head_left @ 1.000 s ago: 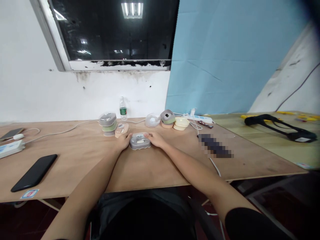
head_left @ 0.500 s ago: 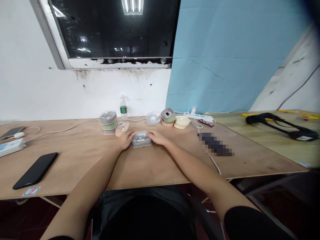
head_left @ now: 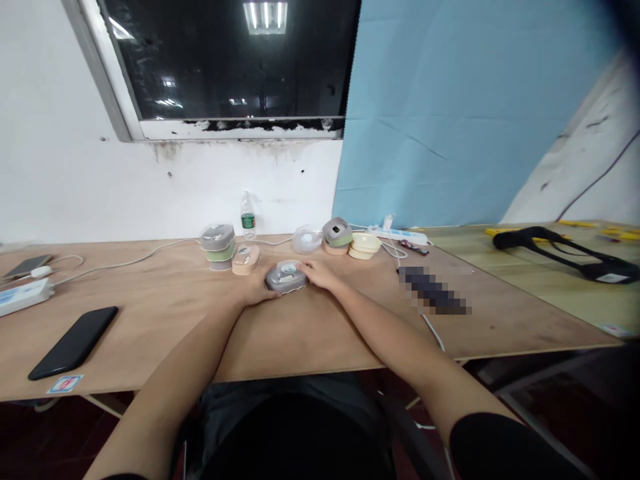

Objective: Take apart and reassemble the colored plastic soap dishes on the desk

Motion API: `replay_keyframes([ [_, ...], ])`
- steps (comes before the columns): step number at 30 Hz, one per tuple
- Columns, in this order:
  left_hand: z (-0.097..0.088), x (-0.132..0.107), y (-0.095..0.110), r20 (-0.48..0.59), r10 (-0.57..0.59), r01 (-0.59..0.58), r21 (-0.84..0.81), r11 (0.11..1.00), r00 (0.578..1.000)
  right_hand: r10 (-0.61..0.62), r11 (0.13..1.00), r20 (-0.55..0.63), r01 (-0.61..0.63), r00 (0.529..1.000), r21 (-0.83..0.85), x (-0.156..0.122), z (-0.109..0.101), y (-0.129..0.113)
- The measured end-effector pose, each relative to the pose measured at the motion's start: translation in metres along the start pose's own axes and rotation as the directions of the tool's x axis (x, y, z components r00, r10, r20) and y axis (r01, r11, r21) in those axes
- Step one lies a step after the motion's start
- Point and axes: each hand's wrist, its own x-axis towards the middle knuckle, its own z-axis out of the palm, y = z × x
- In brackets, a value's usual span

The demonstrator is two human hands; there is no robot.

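Note:
A grey lidded container (head_left: 286, 278) with a see-through top and a round sticker sits on the table between my hands. My left hand (head_left: 257, 288) grips its left end, with the thumb along the front side. At its right end, my right hand (head_left: 315, 273) has its fingers on the rim, partly hidden behind the lid. Just behind my left hand are a beige lidded container (head_left: 246, 259) and a stack of grey and green containers (head_left: 219, 247).
At the back stand a water bottle (head_left: 248, 217), a clear lid (head_left: 307, 240), stacked containers (head_left: 337, 235) and a cream bowl (head_left: 365, 245). A black phone (head_left: 74, 343) lies left. White cables, a power strip (head_left: 407, 236) and a black headband-like frame (head_left: 565, 253) are right.
My left hand has shifted round the container's left end, its thumb now at the front. The grey container has turned slightly and moved a little to the right.

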Motion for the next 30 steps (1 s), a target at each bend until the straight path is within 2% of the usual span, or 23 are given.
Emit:
replay_keyframes([
  [6, -0.008, -0.001, 0.009, -0.144, 0.156, -0.139, 0.119, 0.983, 0.977, 0.008, 1.0, 0.001, -0.008, 1.0, 0.027, -0.001, -0.002, 0.0],
  [11, -0.015, -0.004, 0.018, -0.225, 0.155, -0.113, 0.187, 0.976, 0.962, -0.033, 0.997, -0.019, 0.034, 0.999, 0.066, -0.002, -0.002, 0.0],
  [13, -0.018, -0.004, 0.019, -0.274, 0.118, -0.062, 0.202, 0.977, 0.955, -0.03, 0.998, -0.017, 0.031, 0.999, 0.063, -0.002, -0.002, 0.001],
  [15, -0.022, -0.003, 0.02, -0.366, 0.054, 0.024, 0.204, 0.979, 0.929, -0.009, 0.999, -0.027, 0.01, 1.0, 0.039, -0.001, 0.0, 0.004],
  [17, -0.026, -0.003, 0.018, -0.497, -0.055, 0.155, 0.162, 0.975, 0.866, 0.0, 1.0, -0.035, 0.0, 0.999, 0.004, 0.001, 0.002, 0.007],
  [19, -0.028, -0.003, 0.014, -0.602, -0.178, 0.289, 0.09, 0.953, 0.778, -0.013, 0.999, -0.037, 0.012, 0.999, -0.031, 0.003, 0.004, 0.011],
  [21, -0.029, -0.004, 0.009, -0.633, -0.285, 0.397, 0.039, 0.917, 0.72, -0.041, 0.997, -0.045, 0.037, 0.998, -0.068, 0.005, 0.007, 0.015],
  [25, -0.026, -0.006, 0.003, -0.578, -0.392, 0.513, 0.054, 0.857, 0.716, -0.08, 0.99, -0.044, 0.074, 0.996, -0.116, 0.008, 0.009, 0.02],
  [30, -0.023, -0.003, 0.004, -0.596, -0.344, 0.498, 0.109, 0.86, 0.725, -0.08, 0.99, -0.042, 0.075, 0.996, -0.119, 0.006, 0.009, 0.019],
])
